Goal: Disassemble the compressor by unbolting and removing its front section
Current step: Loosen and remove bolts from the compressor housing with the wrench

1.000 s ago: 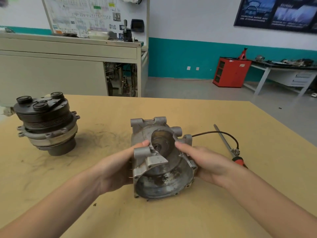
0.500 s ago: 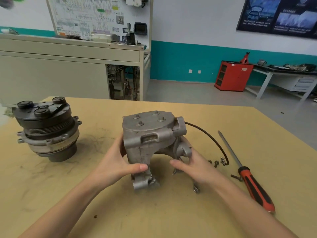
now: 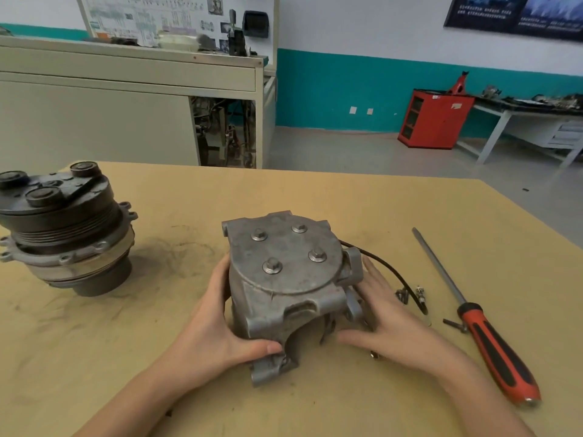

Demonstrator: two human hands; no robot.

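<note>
Black and grey, the front section (image 3: pixel 63 228) with its ribbed pulley stands by itself on the table (image 3: pixel 315 197) at the far left, well apart from the rest, so the main aim looks met: it is unbolted and off. At the centre the bare aluminium housing (image 3: pixel 284 279) sits on the table with its bolted end cap facing up. The left hand (image 3: pixel 214 326) grips its left side, thumb hooked round the lower front corner. The right hand (image 3: pixel 388 320) lies against its right side, with fingers (image 3: pixel 372 275) fairly straight and apart, pressing rather than clamping. What remains, by my reading, is only to settle the housing and let go; the cap bolts (image 3: pixel 272 265) appear seated and are not part of the front. By count, from the left: one front section, one housing, four hex bolts in its cap, one black cable (image 3: pixel 388 272) trailing from its right side, three small loose fasteners (image 3: pixel 419 293) that can be made out near the right hand, though they are too small to identify surely, and one red-handled screwdriver (image 3: pixel 492 342) at the far right.
</note>
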